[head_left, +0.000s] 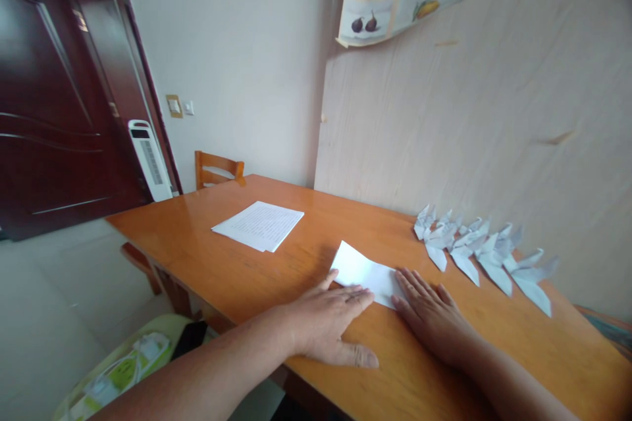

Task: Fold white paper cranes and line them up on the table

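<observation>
A folded white sheet of paper (364, 271) lies on the orange wooden table (237, 270) in front of me. My left hand (330, 325) rests flat on the table, fingers stretched out, with the fingertips on the sheet's near edge. My right hand (430, 317) lies flat beside it, fingers spread, its tips touching the sheet's right end. Neither hand holds anything. To the right, along the wall, stands a row of several folded white paper birds (481, 251).
A stack of printed pages (258, 225) lies farther back on the table. A wooden chair (217, 168) stands at the far end, near a white heater (149, 159) and a dark door (54, 99). A green bag (123, 362) sits below the table's left edge.
</observation>
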{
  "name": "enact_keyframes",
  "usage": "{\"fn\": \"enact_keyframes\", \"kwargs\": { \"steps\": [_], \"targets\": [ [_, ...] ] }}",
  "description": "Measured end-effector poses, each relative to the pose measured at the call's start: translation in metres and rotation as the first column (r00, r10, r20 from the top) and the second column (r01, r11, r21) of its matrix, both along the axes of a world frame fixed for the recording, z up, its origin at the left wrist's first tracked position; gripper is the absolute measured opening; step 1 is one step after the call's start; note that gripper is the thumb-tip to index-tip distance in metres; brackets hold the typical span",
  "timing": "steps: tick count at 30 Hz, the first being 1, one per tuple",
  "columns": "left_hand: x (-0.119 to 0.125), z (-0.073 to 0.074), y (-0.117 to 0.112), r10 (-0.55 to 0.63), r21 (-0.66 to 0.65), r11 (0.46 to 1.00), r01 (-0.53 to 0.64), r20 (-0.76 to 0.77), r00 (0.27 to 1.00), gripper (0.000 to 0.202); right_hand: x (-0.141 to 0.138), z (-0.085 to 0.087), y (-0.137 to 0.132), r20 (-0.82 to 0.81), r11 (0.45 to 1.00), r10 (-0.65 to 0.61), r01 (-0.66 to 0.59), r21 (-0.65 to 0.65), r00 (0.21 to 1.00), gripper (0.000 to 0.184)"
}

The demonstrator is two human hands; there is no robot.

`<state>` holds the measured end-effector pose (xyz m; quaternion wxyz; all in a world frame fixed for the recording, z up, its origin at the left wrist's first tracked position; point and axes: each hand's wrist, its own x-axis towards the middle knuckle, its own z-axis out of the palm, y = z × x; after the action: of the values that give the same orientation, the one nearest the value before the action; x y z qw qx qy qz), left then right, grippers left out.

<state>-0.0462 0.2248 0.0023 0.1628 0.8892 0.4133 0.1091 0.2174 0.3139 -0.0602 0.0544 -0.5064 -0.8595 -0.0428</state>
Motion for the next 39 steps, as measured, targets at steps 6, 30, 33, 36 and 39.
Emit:
{"fn": "enact_keyframes", "kwargs": {
  "steps": [6, 30, 33, 36, 39],
  "targets": [
    [-0.018, 0.004, 0.000, 0.043, 0.006, 0.999, -0.043, 0.000, 0.999, 0.090, -0.001, 0.005, -0.002, 0.020, 0.999, -0.015, 0.016, -0.040, 1.000, 0.068],
    [-0.060, 0.023, -0.006, 0.212, 0.052, 0.976, -0.209, -0.062, 0.975, 0.080, -0.002, 0.007, -0.003, -0.029, 0.999, -0.014, 0.012, -0.044, 0.999, 0.067],
    [-0.059, 0.022, 0.000, 0.240, 0.073, 0.969, -0.237, -0.049, 0.969, 0.070, -0.004, 0.009, -0.004, -0.018, 0.997, -0.024, 0.023, -0.068, 1.000, 0.069],
    [-0.053, 0.022, 0.016, 0.352, 0.131, 0.927, -0.351, 0.012, 0.936, 0.054, -0.004, 0.010, -0.004, -0.028, 0.997, -0.019, 0.017, -0.078, 0.999, 0.068],
    [-0.043, 0.024, 0.039, 0.408, 0.141, 0.897, -0.418, 0.100, 0.908, 0.047, -0.005, 0.011, -0.004, -0.053, 0.996, -0.016, 0.011, -0.084, 0.998, 0.069]
  ]
}}
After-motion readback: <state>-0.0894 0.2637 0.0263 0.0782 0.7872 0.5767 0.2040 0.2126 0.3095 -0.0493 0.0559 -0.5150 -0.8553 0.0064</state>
